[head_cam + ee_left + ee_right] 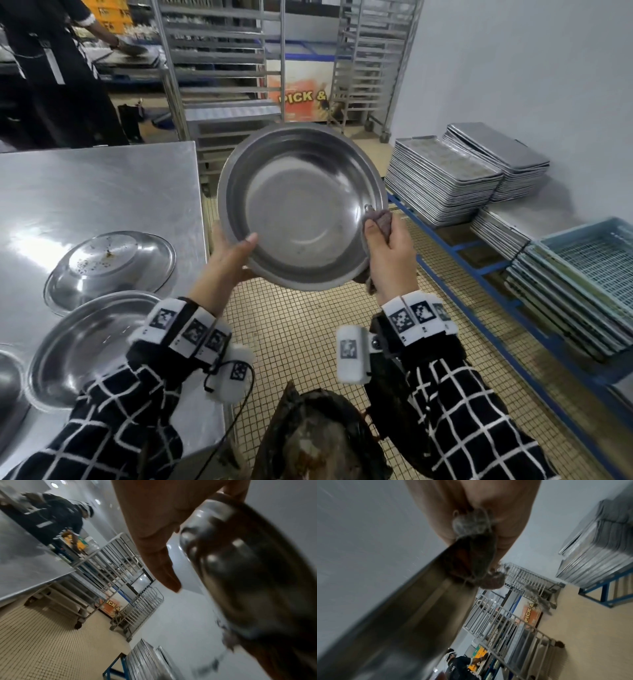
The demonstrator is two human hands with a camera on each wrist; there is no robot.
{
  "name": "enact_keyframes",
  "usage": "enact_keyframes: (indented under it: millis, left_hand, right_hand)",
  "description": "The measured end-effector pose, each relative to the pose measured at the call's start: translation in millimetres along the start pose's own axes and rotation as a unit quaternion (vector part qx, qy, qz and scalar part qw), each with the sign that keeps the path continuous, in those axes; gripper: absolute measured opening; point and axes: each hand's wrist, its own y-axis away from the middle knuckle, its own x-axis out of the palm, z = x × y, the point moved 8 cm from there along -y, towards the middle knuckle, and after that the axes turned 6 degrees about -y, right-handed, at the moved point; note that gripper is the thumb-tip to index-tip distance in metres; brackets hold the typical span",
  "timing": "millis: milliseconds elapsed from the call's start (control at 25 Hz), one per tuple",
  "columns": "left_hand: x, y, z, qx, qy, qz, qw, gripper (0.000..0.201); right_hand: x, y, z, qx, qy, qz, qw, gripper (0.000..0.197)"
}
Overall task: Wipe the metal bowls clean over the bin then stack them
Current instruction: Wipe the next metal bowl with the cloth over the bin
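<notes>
I hold a large metal bowl tilted towards me above the floor, just beyond the dark bin. My left hand grips its lower left rim, thumb inside. My right hand pinches a grey-brown cloth over the right rim. In the left wrist view the bowl's underside fills the right half beside my thumb. The right wrist view has the cloth folded over the bowl's edge. On the steel table lie a soiled upturned bowl and another bowl.
Stacks of metal trays and pale blue crates sit on a blue rack at right. Wheeled tray racks stand behind the table. Another person works at the far left. The floor is tiled beige.
</notes>
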Motion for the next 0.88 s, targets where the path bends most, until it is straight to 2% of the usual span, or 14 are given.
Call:
enact_keyframes:
  millis: [40,80,120,160,200,240,280,400,480,560,680,760,880]
  left_hand:
    - [-10,-4,-6,-0.003,0.037,0.007,0.999,0.092]
    - [-16,-6,-13,-0.005,0.065,0.017,0.998,0.074]
    - [-18,-7,-21,0.002,0.074,0.04,0.996,0.046]
    - [-19,-5,-22,-0.013,0.076,0.055,0.996,0.032]
    - [-20,-3,-18,-0.053,0.074,0.057,0.994,0.033]
    - [-18,0,-12,-0.092,0.075,0.058,0.991,0.035]
    - [-17,3,-11,-0.1,0.071,0.042,0.992,0.036]
    - [-11,6,-28,-0.023,-0.031,-0.057,0.998,0.02]
    - [-7,11,-33,0.012,-0.092,-0.103,0.99,0.023]
    - [-1,13,-36,0.043,-0.106,-0.116,0.987,0.025]
    - [-2,10,-43,0.081,-0.169,-0.115,0.975,0.041]
    - [-7,5,-43,0.106,-0.196,-0.094,0.97,0.05]
    - [-9,6,-36,0.113,-0.22,-0.073,0.966,0.055]
  right_hand:
    - [-3,-4,1,-0.002,0.018,0.036,0.999,0.008]
    - [-2,-7,1,-0.01,0.042,0.081,0.996,0.007]
    - [2,-9,1,-0.02,0.067,0.125,0.99,0.008]
    - [7,-9,0,-0.028,0.087,0.161,0.983,0.009]
    - [12,-10,-2,-0.032,0.093,0.181,0.979,0.012]
    - [15,-11,-6,-0.032,0.087,0.184,0.979,0.013]
    - [15,-12,-11,-0.028,0.079,0.173,0.981,0.013]
    - [9,-7,-32,0.014,0.08,0.114,0.99,0.02]
    - [10,6,-49,0.068,0.065,0.092,0.991,0.025]
    - [21,24,-61,0.121,0.054,0.111,0.985,0.028]
    - [22,38,-65,0.138,0.066,0.096,0.984,0.022]
    - [12,32,-51,0.097,0.047,0.059,0.992,0.023]
    - [15,13,-12,-0.057,0.094,0.063,0.992,0.026]
